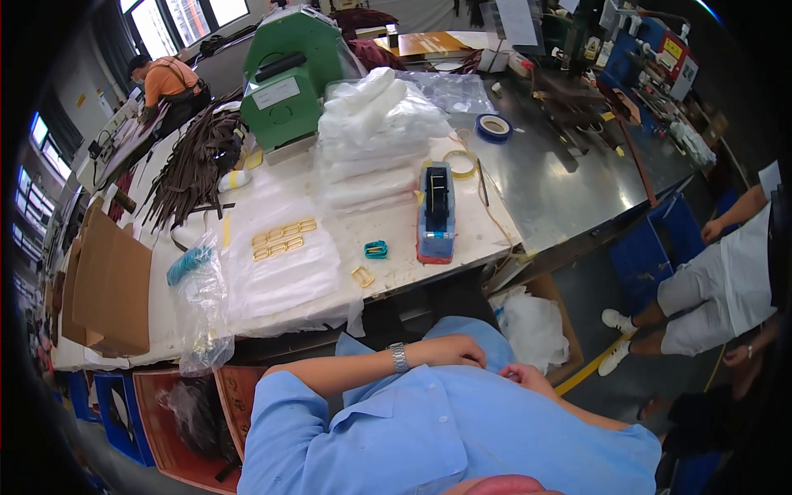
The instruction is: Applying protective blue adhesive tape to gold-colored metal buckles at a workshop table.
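While both hands sit off the worktop, drawn in against the person's own blue shirt, nothing on the bench is being touched. The left hand, with a metal watch on its wrist, lies loosely curled with the fingers bent inward against the chest; it does not appear to hold anything. The right hand is also curled at the shirt front, fingertips drawn together as if pinching a fold of cloth or something tiny, though what lies between them cannot be told. Nearest to them, up and to the left of the left hand, a single gold buckle lies close to the near edge of the worktop, with a teal buckle just beyond it. The left hand is the nearer of the two to both. Right of the teal buckle stands a tape dispenser, its long axis running away from the near edge. Farther left, a row of gold buckles rests on clear plastic sheeting, and a tall stack of white bags rises behind.
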A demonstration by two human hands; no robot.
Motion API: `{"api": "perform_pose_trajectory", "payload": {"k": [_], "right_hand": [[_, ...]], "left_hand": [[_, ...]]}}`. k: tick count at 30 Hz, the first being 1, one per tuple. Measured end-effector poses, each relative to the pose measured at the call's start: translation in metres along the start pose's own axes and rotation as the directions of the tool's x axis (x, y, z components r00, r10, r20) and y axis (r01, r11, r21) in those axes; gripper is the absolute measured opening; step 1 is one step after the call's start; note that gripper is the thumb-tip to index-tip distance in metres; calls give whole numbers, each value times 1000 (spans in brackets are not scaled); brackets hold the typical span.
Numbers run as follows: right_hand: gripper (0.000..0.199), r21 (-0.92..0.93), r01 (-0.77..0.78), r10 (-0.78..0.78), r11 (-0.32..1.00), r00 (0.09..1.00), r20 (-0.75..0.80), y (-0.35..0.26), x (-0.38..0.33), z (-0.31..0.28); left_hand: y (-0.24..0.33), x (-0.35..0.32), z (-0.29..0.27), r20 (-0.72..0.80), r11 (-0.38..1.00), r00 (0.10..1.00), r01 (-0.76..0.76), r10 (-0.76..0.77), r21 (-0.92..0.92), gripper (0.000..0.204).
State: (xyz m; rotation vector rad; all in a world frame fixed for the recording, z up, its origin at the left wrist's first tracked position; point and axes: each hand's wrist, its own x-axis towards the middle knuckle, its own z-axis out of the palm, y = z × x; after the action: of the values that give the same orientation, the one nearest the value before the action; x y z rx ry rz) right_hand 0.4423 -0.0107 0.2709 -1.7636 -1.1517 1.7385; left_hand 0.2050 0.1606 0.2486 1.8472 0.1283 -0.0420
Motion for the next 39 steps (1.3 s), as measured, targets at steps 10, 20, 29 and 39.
{"api": "perform_pose_trajectory", "payload": {"k": [10,20,29,39], "right_hand": [[25,-400,219,-219,890,975,48,32,10,5],[31,-226,483,-417,846,863,285,-34,6,-12],[29,-632,551,-398,545,834,383,-29,15,-17],[31,-693,443,-388,569,887,249,-10,-9,1]], "left_hand": [[-22,-65,11,-170,974,986,-39,0,-224,31],[-8,-133,27,-382,986,912,168,-150,15,41],[10,-131,36,-502,985,860,151,-89,84,34],[-10,-123,58,-538,973,843,121,3,195,29]]}}
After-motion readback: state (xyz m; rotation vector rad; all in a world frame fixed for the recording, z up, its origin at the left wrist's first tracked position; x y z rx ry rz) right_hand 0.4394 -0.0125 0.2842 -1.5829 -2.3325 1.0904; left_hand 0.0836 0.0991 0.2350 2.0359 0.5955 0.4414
